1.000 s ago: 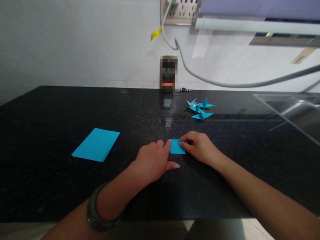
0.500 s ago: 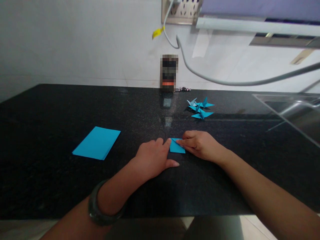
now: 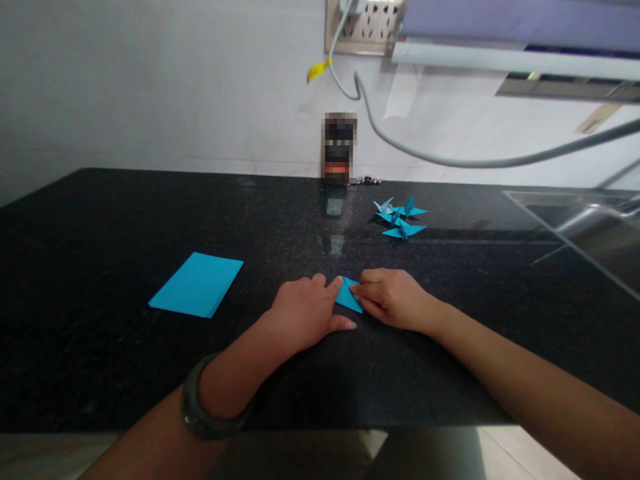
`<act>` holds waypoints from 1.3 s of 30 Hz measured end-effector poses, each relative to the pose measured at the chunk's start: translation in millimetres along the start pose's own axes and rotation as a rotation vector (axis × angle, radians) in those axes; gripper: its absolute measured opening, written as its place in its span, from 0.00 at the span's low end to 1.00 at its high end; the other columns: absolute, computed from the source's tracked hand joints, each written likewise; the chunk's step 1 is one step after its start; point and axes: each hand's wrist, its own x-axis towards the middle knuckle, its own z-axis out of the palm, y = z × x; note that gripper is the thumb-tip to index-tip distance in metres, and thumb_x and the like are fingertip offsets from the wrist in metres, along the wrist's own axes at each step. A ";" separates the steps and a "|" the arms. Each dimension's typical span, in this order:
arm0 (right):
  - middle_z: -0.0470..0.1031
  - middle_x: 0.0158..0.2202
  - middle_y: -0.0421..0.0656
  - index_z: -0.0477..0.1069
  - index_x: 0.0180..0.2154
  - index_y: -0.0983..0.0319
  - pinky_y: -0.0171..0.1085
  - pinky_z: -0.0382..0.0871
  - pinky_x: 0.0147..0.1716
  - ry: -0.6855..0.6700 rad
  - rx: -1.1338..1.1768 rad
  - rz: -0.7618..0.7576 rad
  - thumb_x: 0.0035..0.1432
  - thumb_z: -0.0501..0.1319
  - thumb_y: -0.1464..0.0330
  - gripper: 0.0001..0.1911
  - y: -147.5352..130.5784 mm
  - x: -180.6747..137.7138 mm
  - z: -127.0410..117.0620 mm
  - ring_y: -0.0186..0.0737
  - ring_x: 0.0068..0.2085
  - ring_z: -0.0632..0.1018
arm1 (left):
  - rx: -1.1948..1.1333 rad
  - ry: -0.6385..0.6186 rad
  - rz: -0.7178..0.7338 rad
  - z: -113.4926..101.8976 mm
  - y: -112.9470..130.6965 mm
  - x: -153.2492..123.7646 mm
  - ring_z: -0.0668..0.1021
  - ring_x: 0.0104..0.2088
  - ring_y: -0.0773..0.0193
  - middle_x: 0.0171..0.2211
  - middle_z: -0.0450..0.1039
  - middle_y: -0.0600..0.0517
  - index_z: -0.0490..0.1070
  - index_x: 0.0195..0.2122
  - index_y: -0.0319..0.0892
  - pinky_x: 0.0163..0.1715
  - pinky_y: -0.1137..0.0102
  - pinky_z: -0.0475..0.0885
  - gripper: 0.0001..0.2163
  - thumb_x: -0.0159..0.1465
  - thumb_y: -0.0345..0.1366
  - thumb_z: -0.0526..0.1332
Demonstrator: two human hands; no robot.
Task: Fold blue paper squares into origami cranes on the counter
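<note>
A small piece of folded blue origami paper (image 3: 349, 298) lies on the counter between my hands, with a diagonal flap on its upper face. My left hand (image 3: 306, 313) rests beside it, index fingertip on its upper left corner and thumb stretched out apart on the counter. At the paper's right edge, my right hand (image 3: 393, 297) pinches a flap, its fingers bunched together and covering that side. Beyond my hands sit several folded paper cranes (image 3: 404, 231), mostly blue and one paler. To the left lies a stack of blue paper sheets (image 3: 197, 285).
The black stone counter (image 3: 280, 220) meets a white wall. A blurred-out upright object (image 3: 339, 148) leans there beside a beaded strand (image 3: 369, 181). A grey cable (image 3: 450, 161) hangs from a socket panel (image 3: 373, 27). At right is a steel sink (image 3: 590, 227).
The folded paper has turned slightly clockwise and its lower right corner has shifted left. My right hand has moved a little left and nearer me. My left hand stays nearly in place.
</note>
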 end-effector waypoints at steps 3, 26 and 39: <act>0.68 0.29 0.44 0.72 0.37 0.64 0.33 0.60 0.29 0.012 -0.032 0.017 0.61 0.48 0.68 0.15 -3.1 -2.6 3.1 0.35 0.29 0.68 | 0.003 -0.004 0.001 -0.5 -0.8 0.0 0.75 0.37 0.49 0.40 0.70 0.41 0.59 0.56 0.43 0.30 0.62 0.68 0.32 0.55 0.58 0.49; 0.68 0.28 0.44 0.72 0.35 0.64 0.32 0.62 0.30 0.125 0.191 0.028 0.60 0.51 0.70 0.11 3.1 -10.9 11.4 0.34 0.31 0.70 | 0.055 -0.012 0.004 1.5 -0.7 0.2 0.75 0.36 0.51 0.39 0.69 0.44 0.58 0.56 0.44 0.30 0.63 0.68 0.33 0.55 0.59 0.48; 0.68 0.27 0.44 0.72 0.34 0.65 0.32 0.61 0.30 0.109 0.086 -0.041 0.61 0.49 0.69 0.14 1.5 -8.8 10.7 0.34 0.30 0.69 | 0.052 -0.017 0.000 1.2 0.4 0.4 0.75 0.37 0.52 0.40 0.69 0.44 0.59 0.55 0.44 0.30 0.64 0.68 0.32 0.55 0.59 0.49</act>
